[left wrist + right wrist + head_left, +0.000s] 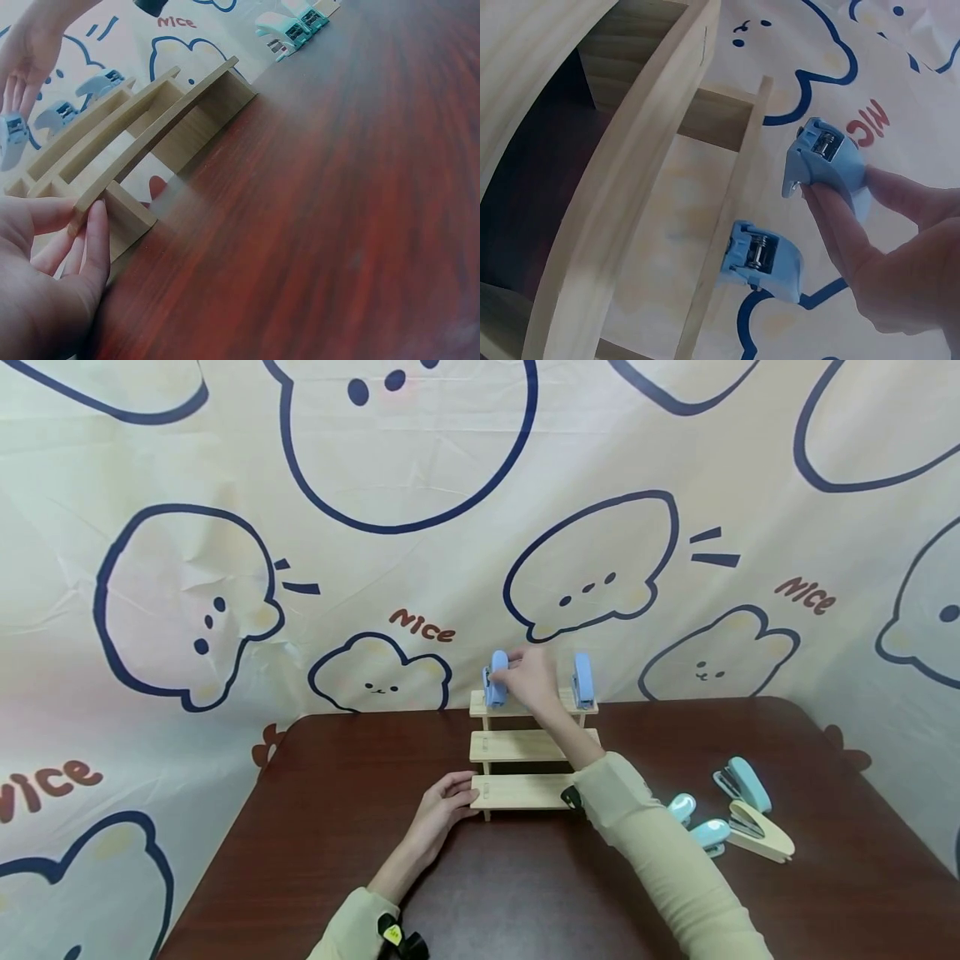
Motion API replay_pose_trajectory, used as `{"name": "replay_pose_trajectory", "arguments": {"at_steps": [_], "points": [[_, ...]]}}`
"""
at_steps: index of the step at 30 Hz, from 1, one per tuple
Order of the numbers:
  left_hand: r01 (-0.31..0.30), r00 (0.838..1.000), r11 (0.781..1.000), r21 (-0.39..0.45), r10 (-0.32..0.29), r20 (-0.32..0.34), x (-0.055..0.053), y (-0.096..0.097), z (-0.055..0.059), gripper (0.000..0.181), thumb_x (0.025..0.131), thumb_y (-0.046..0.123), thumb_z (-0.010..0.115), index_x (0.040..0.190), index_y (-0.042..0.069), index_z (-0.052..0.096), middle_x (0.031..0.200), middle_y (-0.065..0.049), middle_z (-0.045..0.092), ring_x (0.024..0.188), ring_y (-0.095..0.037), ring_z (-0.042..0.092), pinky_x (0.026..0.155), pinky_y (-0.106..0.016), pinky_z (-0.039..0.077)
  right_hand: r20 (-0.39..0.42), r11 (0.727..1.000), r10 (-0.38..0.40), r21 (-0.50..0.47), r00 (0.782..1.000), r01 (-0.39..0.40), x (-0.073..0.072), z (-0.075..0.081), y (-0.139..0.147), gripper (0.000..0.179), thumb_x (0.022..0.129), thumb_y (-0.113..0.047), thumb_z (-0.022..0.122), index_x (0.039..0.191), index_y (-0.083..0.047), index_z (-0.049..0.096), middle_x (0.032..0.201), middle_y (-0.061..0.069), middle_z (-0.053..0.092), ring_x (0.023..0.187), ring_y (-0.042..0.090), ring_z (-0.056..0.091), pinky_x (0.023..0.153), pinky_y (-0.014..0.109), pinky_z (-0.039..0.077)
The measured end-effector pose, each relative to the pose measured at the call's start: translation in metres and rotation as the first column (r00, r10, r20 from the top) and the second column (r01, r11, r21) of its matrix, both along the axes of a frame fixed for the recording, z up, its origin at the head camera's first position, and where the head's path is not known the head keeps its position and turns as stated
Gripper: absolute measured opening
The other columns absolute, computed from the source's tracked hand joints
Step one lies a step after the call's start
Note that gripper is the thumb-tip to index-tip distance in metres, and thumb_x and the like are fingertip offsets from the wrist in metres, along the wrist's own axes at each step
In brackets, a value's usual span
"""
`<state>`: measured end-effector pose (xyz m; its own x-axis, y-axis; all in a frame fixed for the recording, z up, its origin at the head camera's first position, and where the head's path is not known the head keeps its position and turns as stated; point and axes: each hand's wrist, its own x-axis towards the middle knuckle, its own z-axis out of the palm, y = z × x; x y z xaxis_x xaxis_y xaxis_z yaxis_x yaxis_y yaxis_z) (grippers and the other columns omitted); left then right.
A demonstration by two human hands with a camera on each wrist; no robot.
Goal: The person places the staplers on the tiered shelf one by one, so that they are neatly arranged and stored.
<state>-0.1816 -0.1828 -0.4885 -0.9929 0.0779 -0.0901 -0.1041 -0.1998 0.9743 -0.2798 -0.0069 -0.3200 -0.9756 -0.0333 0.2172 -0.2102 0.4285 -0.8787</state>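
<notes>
Nearest to me is the right sleeve (682, 877), pale green, coming up from the bottom edge and slanting left. The arm in it is stretched out long, crossing over the right part of the wooden stand's (517, 792) two lower shelves. At its end, the right hand (534, 678) is up by the top shelf, turned to the left, with its fingers pinching a blue stapler (496, 678). That stapler is at the left end of the top shelf, but I can't quite tell if its bottom touches the wood.

The left arm is lower down. Its sleeve (352, 927) is pale green too, and the forearm slants up to the right. The left hand (441, 810) is beside the bottom shelf, with thumb and fingers gripping the left end of that board.

Another blue stapler, the end one (583, 681), stands at the right end of the top shelf. From the right wrist I can see one more, the middle one (784, 270), just beside the held stapler.

Over on the right of the brown table (322, 827), a teal stapler (750, 783) and a cream stapler (765, 835) lie touching or nearly so. Two light blue staplers (708, 835) are close to the right sleeve.
</notes>
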Motion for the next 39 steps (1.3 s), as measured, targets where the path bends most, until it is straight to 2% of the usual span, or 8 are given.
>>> {"name": "replay_pose_trajectory", "arguments": {"at_steps": [5, 10, 17, 23, 26, 30, 34, 39], "points": [[0.007, 1.0, 1.0, 0.001, -0.007, 0.001, -0.001, 0.0, -0.001, 0.043, 0.097, 0.002, 0.067, 0.137, -0.01, 0.055, 0.12, -0.015, 0.065, 0.092, -0.015, 0.066, 0.08, -0.029, 0.056, -0.011, 0.996, -0.044, 0.072, 0.999, 0.045, -0.004, -0.003, -0.006, 0.03, 0.083, 0.0, 0.08, 0.111, 0.009, 0.075, 0.106, 0.022, 0.075, 0.093, 0.032, 0.073, 0.076, 0.035, 0.062], [0.009, 1.0, 1.0, -0.008, -0.009, 0.0, -0.002, 0.001, -0.001, 0.044, 0.097, 0.002, 0.067, 0.137, -0.01, 0.055, 0.118, -0.012, 0.066, 0.093, -0.014, 0.065, 0.082, -0.029, 0.056, 0.025, 0.992, -0.077, 0.107, 0.997, 0.074, -0.006, -0.005, -0.012, 0.033, 0.083, -0.001, 0.081, 0.114, 0.008, 0.074, 0.112, 0.021, 0.074, 0.099, 0.032, 0.072, 0.082, 0.036, 0.061], [0.002, 1.0, 1.0, -0.008, -0.002, 0.005, -0.001, 0.002, 0.0, 0.044, 0.098, 0.002, 0.067, 0.138, -0.01, 0.055, 0.117, -0.011, 0.065, 0.094, -0.014, 0.063, 0.081, -0.029, 0.056, 0.039, 0.988, -0.095, 0.128, 0.995, 0.089, -0.006, -0.005, -0.017, 0.031, 0.083, 0.0, 0.082, 0.111, 0.007, 0.074, 0.111, 0.022, 0.074, 0.094, 0.031, 0.073, 0.076, 0.033, 0.062], [0.001, 1.0, 1.0, -0.01, -0.001, 0.012, -0.001, 0.002, 0.0, 0.043, 0.097, 0.003, 0.068, 0.137, -0.009, 0.056, 0.118, -0.012, 0.065, 0.094, -0.014, 0.063, 0.081, -0.029, 0.056, -0.02, 0.974, -0.068, 0.217, 0.997, 0.071, -0.008, -0.007, -0.02, 0.016, 0.082, -0.006, 0.085, 0.09, 0.005, 0.077, 0.086, 0.015, 0.075, 0.07, 0.02, 0.065, 0.062, 0.027, 0.056], [0.005, 1.0, 1.0, -0.008, -0.005, 0.011, -0.001, 0.002, 0.0, 0.043, 0.097, 0.003, 0.068, 0.137, -0.009, 0.056, 0.118, -0.012, 0.065, 0.094, -0.014, 0.063, 0.081, -0.029, 0.056, -0.057, 0.965, -0.064, 0.25, 0.996, 0.076, -0.011, -0.009, -0.021, 0.017, 0.083, -0.01, 0.087, 0.08, 0.003, 0.076, 0.075, 0.012, 0.073, 0.061, 0.015, 0.057, 0.056, 0.024, 0.05], [0.006, 1.0, 1.0, -0.003, -0.006, 0.007, -0.002, 0.002, 0.0, 0.043, 0.097, 0.003, 0.068, 0.137, -0.009, 0.056, 0.118, -0.012, 0.066, 0.093, -0.014, 0.064, 0.081, -0.029, 0.056, -0.098, 0.963, -0.068, 0.252, 0.993, 0.091, -0.013, -0.012, -0.021, 0.02, 0.084, -0.013, 0.087, 0.077, 0.002, 0.075, 0.071, 0.01, 0.072, 0.057, 0.012, 0.055, 0.051, 0.021, 0.046], [-0.004, 1.0, 1.0, -0.007, 0.004, 0.006, -0.002, 0.001, 0.0, 0.043, 0.097, 0.002, 0.068, 0.137, -0.009, 0.056, 0.117, -0.012, 0.065, 0.091, -0.014, 0.064, 0.079, -0.028, 0.057, -0.138, 0.965, -0.038, 0.251, 0.99, 0.072, -0.014, -0.015, -0.022, 0.024, 0.086, -0.015, 0.086, 0.074, 0.002, 0.074, 0.067, 0.009, 0.071, 0.053, 0.01, 0.052, 0.049, 0.02, 0.042], [-0.008, 1.0, 1.0, -0.011, 0.009, 0.007, -0.001, -0.001, -0.001, 0.043, 0.097, 0.003, 0.068, 0.137, -0.008, 0.056, 0.117, -0.012, 0.064, 0.091, -0.014, 0.064, 0.079, -0.027, 0.057, -0.145, 0.967, -0.025, 0.247, 0.989, 0.061, -0.015, -0.018, -0.024, 0.025, 0.087, -0.013, 0.085, 0.072, 0.002, 0.072, 0.064, 0.009, 0.069, 0.053, 0.011, 0.05, 0.049, 0.02, 0.04]]}}
